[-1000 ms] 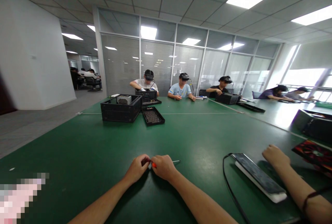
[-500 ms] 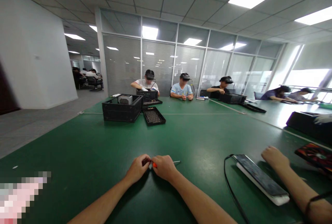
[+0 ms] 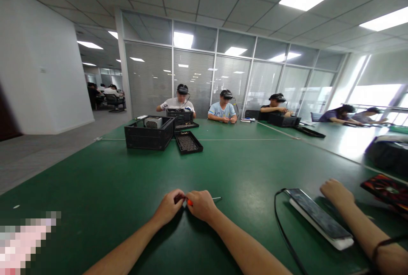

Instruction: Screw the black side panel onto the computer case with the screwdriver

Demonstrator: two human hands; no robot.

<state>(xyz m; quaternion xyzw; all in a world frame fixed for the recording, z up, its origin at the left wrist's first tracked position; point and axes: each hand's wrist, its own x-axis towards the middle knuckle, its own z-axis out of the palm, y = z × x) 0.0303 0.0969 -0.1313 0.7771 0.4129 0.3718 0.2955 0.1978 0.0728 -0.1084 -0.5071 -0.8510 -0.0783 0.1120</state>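
Observation:
My right hand (image 3: 202,205) is closed around a screwdriver (image 3: 190,202). The orange end of its handle peeks out on the left of the fist, and its thin metal shaft sticks out to the right. Close by, almost fingertip to fingertip with it, my left hand (image 3: 171,205) is curled with thumb and fingers together. What lies in that pinch, if anything, is too small and hidden to make out. Both hands are low over the green table (image 3: 134,190).
A phone on a white power bank (image 3: 320,217), with a black cable, lies right of my hands, beside another person's forearm (image 3: 347,202). A red-black graphics card (image 3: 387,192) is farther right. Ahead stand an open black computer case (image 3: 148,137) and its panel (image 3: 188,142); several people sit beyond.
My hands keep their pose. At the far right a black case has shifted and the gloved hand on it is out of view. Across the table, one worker's arm has drawn back.

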